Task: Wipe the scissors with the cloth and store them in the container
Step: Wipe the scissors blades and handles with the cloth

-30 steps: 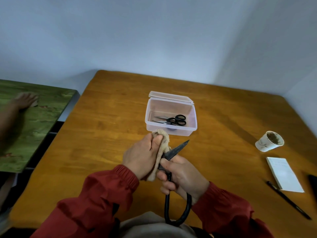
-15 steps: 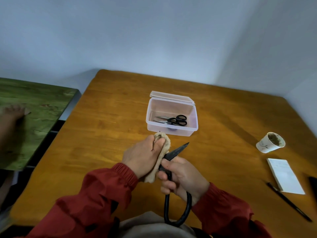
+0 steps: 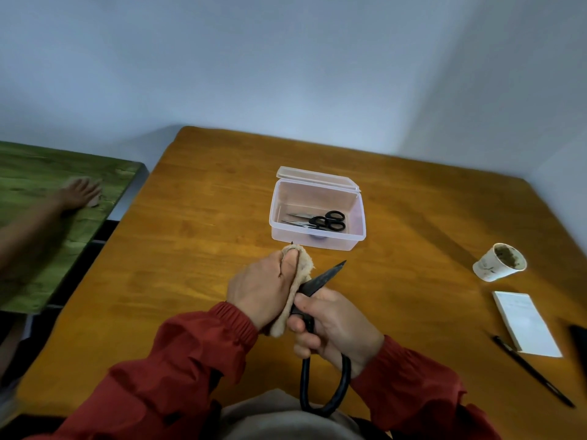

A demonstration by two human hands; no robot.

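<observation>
My right hand (image 3: 336,327) grips large black iron scissors (image 3: 322,279) around the handles, blades open and pointing up and to the right. My left hand (image 3: 263,287) holds a beige cloth (image 3: 301,274) wrapped over one blade, whose tip pokes out above the cloth. The other blade stands bare. Beyond my hands sits a clear plastic container (image 3: 317,241) with its lid hinged back; small black-handled scissors (image 3: 320,222) lie inside it.
On the wooden table (image 3: 197,249), a paper cup (image 3: 498,263) lies tipped at the right, with a white notepad (image 3: 525,323) and a black pen (image 3: 533,371) nearer me. Another person's hand (image 3: 79,193) rests on a green table (image 3: 38,223) at the left.
My left hand with the cloth has shifted slightly along the blade. The other person's hand on the green table has moved about. The scissors stay in my right hand.
</observation>
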